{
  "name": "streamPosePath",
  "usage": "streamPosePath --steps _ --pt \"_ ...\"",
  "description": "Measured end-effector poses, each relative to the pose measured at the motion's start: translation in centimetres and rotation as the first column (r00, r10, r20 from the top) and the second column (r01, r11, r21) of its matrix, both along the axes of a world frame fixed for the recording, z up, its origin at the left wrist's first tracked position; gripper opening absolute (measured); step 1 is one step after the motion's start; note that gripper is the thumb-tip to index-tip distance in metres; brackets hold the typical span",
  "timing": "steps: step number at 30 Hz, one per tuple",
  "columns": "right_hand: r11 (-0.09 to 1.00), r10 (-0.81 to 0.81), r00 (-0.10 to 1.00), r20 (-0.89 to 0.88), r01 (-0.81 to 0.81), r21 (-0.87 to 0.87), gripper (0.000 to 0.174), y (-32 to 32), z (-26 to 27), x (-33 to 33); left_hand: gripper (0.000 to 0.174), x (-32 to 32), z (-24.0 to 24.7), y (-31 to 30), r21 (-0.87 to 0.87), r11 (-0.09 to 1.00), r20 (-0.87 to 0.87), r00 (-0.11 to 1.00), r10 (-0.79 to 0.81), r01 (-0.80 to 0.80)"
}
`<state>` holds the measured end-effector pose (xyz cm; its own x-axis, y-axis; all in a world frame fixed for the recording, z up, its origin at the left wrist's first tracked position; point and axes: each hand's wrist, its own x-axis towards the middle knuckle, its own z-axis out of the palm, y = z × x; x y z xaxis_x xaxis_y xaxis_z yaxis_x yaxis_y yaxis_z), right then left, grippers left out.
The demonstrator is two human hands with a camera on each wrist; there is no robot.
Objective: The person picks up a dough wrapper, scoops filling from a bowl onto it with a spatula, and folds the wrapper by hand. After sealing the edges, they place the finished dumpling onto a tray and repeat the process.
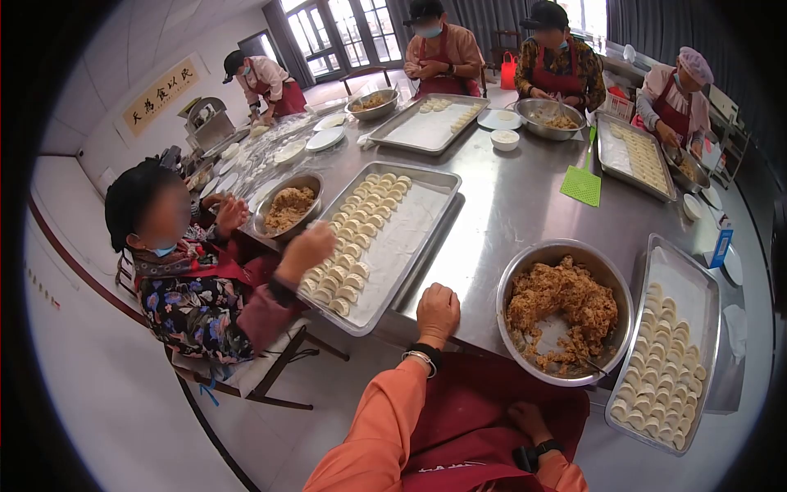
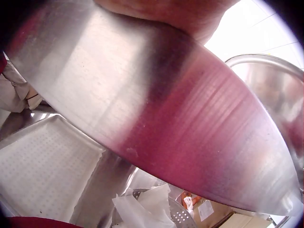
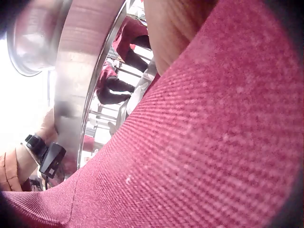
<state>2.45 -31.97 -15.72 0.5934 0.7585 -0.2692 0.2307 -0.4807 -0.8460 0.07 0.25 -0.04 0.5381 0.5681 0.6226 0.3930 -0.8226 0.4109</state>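
My left hand (image 1: 438, 312) rests on the steel table's (image 1: 471, 271) near edge, its fingers loosely curled and holding nothing. In the left wrist view that hand (image 2: 166, 13) lies against the shiny metal edge (image 2: 109, 71). Low in my lap, the right hand (image 1: 530, 420) rests on the dark red apron (image 1: 467, 410), partly hidden by its folds. Right of my left hand stands a large steel bowl (image 1: 566, 380) of brown minced filling (image 1: 557, 299) with a utensil handle in it. To the left, a metal tray (image 1: 422, 205) carries rows of dumplings (image 1: 352, 238).
Another dumpling tray (image 1: 682, 279) lies at the right. A person in a floral top (image 1: 193, 303) sits at the left beside a filling bowl (image 1: 287, 209). Several people in aprons work across the table. A green fly swatter (image 1: 582, 184) lies towards the back.
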Motion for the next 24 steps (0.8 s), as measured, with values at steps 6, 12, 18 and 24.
streamPosePath --steps 6,12,18,24 --pt "1.0 -0.001 1.0 0.013 0.001 -0.006 0.026 -0.27 -0.31 -0.07 0.011 -0.07 -0.21 0.03 0.003 1.0 -0.006 1.0 0.004 -0.004" --pt "1.0 0.0 1.0 -0.006 0.0 -0.01 0.025 -0.44 -0.52 -0.1 0.012 -0.19 -0.04 -0.05 0.001 1.0 -0.021 1.0 -0.003 0.003" --pt "1.0 0.009 1.0 0.028 -0.009 -0.011 0.025 -0.31 -0.01 -0.13 0.013 -0.16 -0.3 0.11 0.003 1.0 -0.035 0.999 -0.003 0.004" --pt "1.0 0.008 1.0 0.012 -0.008 -0.019 0.025 -0.43 -0.31 -0.11 0.012 -0.15 0.13 -0.23 0.004 1.0 -0.019 1.0 -0.001 0.001"
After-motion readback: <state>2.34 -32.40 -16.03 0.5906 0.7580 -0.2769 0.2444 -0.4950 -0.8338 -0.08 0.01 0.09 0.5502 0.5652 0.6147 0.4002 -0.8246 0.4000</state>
